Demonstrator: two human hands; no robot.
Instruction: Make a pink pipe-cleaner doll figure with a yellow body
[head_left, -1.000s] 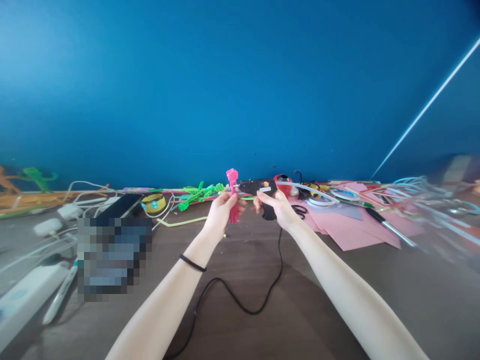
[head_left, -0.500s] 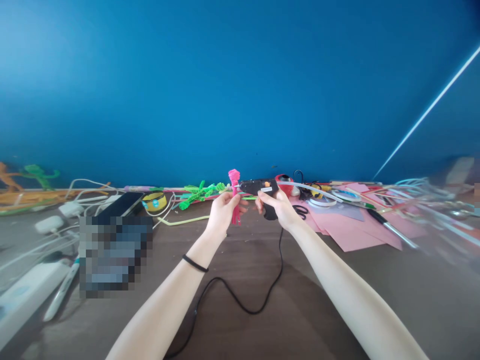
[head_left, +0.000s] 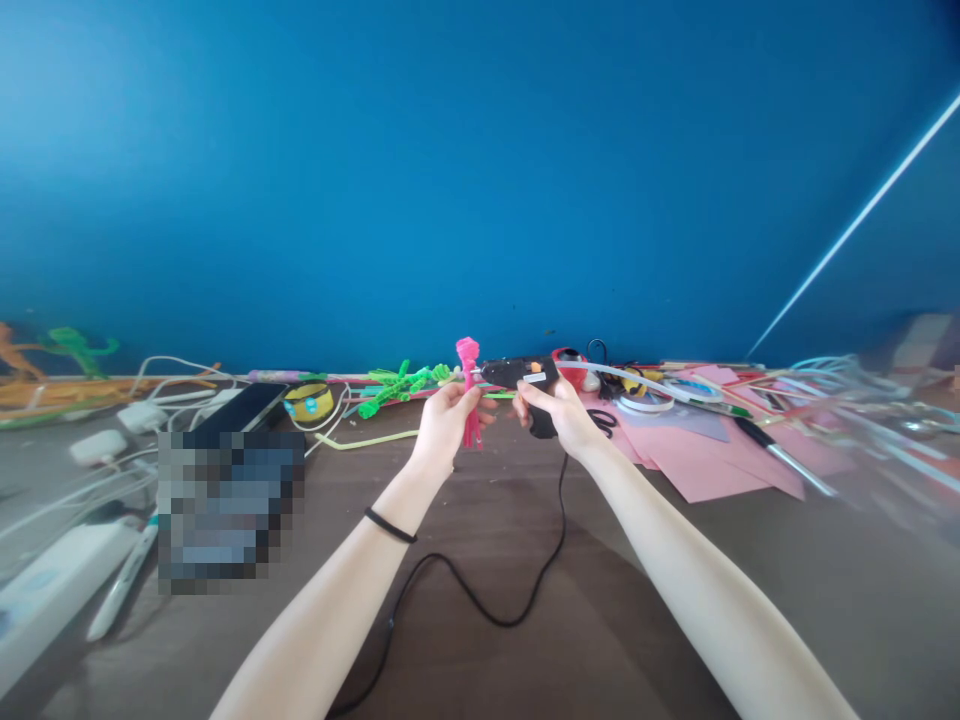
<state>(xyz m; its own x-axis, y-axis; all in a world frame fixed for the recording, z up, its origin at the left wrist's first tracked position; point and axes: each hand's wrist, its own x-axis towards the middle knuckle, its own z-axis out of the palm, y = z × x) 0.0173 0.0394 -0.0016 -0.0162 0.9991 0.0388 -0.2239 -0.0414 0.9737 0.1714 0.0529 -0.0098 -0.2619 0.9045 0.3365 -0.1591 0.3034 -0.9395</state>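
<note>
"Watching from my remote station, what has just changed?"

"Hardly anything: the black plastic glue gun (head_left: 510, 373) keeps its tip at the upright pink fuzzy figure (head_left: 468, 350), touching or just beside it, so work there seems unfinished."

"And the hands?"

"Left of the gun, I see my left hand (head_left: 445, 417) pinching the figure between thumb and fingers. My right hand (head_left: 564, 410) wraps the gun's grip, its forearm sloping in from the gun's right."
</note>
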